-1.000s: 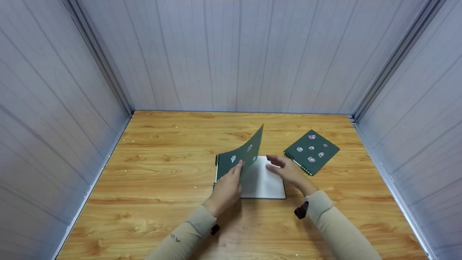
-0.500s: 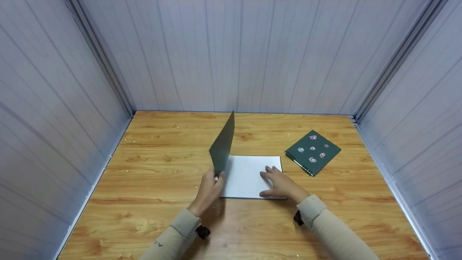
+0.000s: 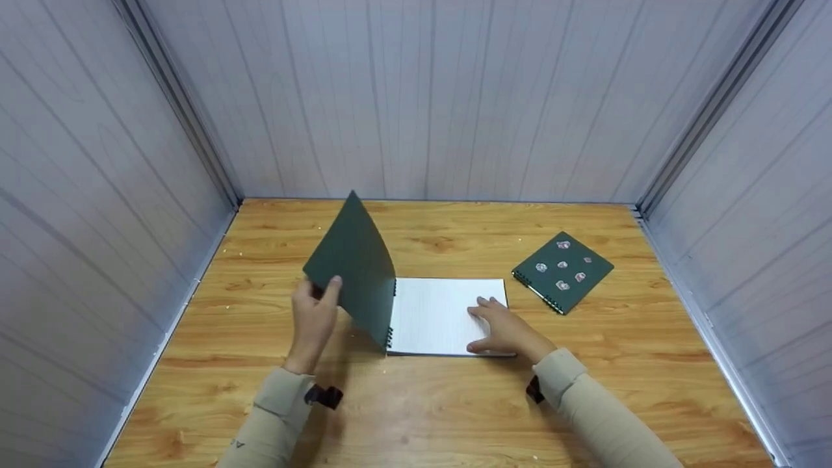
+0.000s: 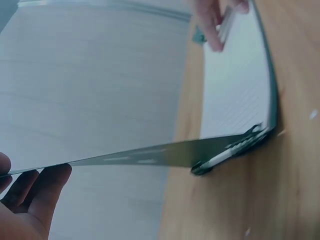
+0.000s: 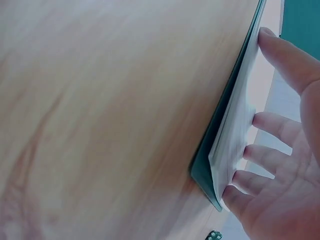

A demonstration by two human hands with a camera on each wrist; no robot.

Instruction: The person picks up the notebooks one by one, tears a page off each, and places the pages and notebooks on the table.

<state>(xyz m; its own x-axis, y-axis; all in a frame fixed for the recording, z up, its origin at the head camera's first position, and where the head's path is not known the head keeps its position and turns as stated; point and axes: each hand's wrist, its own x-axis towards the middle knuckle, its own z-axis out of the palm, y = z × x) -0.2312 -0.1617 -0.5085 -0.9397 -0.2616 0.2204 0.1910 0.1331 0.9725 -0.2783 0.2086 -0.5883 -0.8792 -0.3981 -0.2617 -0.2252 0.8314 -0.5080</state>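
A spiral-bound notebook lies open on the wooden table, its lined white page (image 3: 435, 318) facing up. Its dark green cover (image 3: 354, 273) stands raised on the left side, hinged at the black rings (image 3: 390, 337). My left hand (image 3: 315, 318) pinches the cover's outer edge between thumb and fingers; in the left wrist view the cover appears edge-on beside the fingers (image 4: 50, 187). My right hand (image 3: 507, 330) rests on the right part of the page with spread fingertips, which the right wrist view shows touching the page (image 5: 250, 135) near its edge.
A second green spiral notebook (image 3: 564, 273) with several small stickers lies closed and turned at an angle, right of the open one. Pale panel walls (image 3: 429, 97) enclose the table (image 3: 455, 416) at the back and on both sides. Tiny white specks dot the wood.
My left hand has swung the cover up from the page and over to the left, baring the whole page. My right hand has come down onto the page.
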